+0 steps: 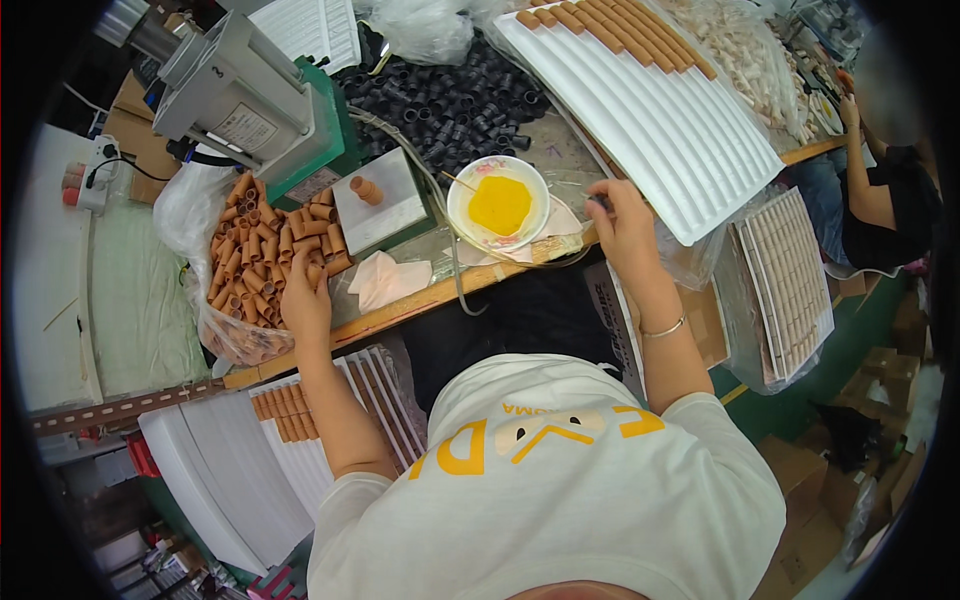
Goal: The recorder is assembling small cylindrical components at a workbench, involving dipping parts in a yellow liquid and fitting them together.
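Observation:
My left hand (306, 298) is at the near edge of a heap of short brown tubes (262, 255) in a clear plastic bag. Its thumb and fingers close around one of the tubes. My right hand (628, 230), over the table edge right of the bowl, pinches a small black plastic fitting (600, 201), mostly covered by the fingers. Between my hands stands a white bowl (458, 212) of yellow liquid (500, 205), a thin stick leaning in it. One brown piece (367, 190) stands upright on the press's flat metal plate (382, 212).
A grey press (245, 115) on a green base stands at left. Black fittings (440, 105) are heaped behind the bowl. A white ribbed tray (660, 120) at right bears rows of brown tubes. Pale cloths (388, 282) lie near the front edge. A co-worker (880, 195) sits far right.

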Tool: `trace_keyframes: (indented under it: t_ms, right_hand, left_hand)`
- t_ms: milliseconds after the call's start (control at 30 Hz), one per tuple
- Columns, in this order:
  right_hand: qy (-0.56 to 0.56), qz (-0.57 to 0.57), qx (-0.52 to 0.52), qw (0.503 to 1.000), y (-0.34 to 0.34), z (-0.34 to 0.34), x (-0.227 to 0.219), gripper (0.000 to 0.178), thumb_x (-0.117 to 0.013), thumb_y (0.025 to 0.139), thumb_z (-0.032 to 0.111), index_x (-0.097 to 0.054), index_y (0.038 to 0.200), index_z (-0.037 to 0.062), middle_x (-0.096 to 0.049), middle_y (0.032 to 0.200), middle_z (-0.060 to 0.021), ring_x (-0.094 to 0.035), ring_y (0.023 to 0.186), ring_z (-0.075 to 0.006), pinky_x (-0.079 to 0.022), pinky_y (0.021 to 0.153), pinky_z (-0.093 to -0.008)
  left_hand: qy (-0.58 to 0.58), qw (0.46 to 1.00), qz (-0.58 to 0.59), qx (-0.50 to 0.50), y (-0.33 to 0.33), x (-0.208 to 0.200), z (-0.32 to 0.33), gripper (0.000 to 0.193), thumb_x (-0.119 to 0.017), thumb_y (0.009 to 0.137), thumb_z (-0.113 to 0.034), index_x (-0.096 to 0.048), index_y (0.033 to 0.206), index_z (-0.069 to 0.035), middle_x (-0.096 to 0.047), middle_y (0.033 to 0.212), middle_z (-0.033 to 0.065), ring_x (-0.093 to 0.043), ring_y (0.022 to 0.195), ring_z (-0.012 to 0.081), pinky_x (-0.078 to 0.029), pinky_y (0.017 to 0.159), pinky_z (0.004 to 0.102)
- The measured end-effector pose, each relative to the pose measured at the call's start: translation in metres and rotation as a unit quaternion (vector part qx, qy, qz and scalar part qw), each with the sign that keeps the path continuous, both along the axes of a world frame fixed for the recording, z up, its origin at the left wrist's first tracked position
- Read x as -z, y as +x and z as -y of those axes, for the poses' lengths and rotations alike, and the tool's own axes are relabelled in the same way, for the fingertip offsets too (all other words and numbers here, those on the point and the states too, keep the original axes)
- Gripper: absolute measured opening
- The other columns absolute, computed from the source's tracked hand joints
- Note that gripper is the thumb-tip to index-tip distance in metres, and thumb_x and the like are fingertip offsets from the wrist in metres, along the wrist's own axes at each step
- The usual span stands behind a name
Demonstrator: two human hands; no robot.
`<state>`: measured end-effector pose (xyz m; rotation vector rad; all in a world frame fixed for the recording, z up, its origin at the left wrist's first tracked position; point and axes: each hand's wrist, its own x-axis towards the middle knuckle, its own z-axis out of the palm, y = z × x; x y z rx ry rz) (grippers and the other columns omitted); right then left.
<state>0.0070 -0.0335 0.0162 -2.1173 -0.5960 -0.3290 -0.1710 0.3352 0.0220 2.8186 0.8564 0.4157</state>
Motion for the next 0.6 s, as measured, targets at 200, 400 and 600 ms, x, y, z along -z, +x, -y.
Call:
trace_keyframes:
  t_ms: [200, 400, 600]
  right_hand:
    - [-0.016, -0.016, -0.020, 1.000, 0.011, -0.002, 0.018, 0.017, -0.065, 0.076, 0.002, -0.050, 0.085, -0.0003, -0.055, 0.078, -0.0153, -0.055, 0.068, -0.0338, -0.044, 0.060, -0.0364]
    - [-0.070, 0.029, -0.008, 0.997, 0.024, -0.011, 0.034, 0.015, -0.061, 0.076, 0.000, -0.054, 0.089, 0.0003, -0.057, 0.090, -0.0169, -0.057, 0.082, -0.0360, -0.047, 0.069, -0.0405]
    - [-0.043, 0.084, -0.003, 0.996, -0.001, -0.005, 0.017, 0.015, -0.054, 0.078, 0.002, -0.058, 0.093, 0.0004, -0.058, 0.101, -0.0186, -0.057, 0.095, -0.0338, -0.048, 0.081, -0.0380]
  left_hand:
    - [-0.065, 0.974, 0.215, -0.010, 0.020, -0.004, 0.028, 0.029, -0.064, 0.083, -0.015, -0.059, 0.108, -0.001, -0.061, 0.102, 0.0141, -0.057, 0.097, 0.0295, -0.043, 0.085, 0.0353]
    - [0.000, 0.957, 0.267, 0.116, 0.078, -0.001, 0.043, 0.032, -0.067, 0.079, -0.015, -0.059, 0.106, 0.000, -0.057, 0.106, 0.0167, -0.047, 0.106, 0.0337, -0.038, 0.091, 0.0399]
    - [-0.205, 0.922, 0.280, 0.171, 0.103, 0.026, 0.037, 0.031, -0.063, 0.084, -0.009, -0.051, 0.109, 0.004, -0.057, 0.103, 0.0166, -0.055, 0.104, 0.0273, -0.043, 0.087, 0.0340]
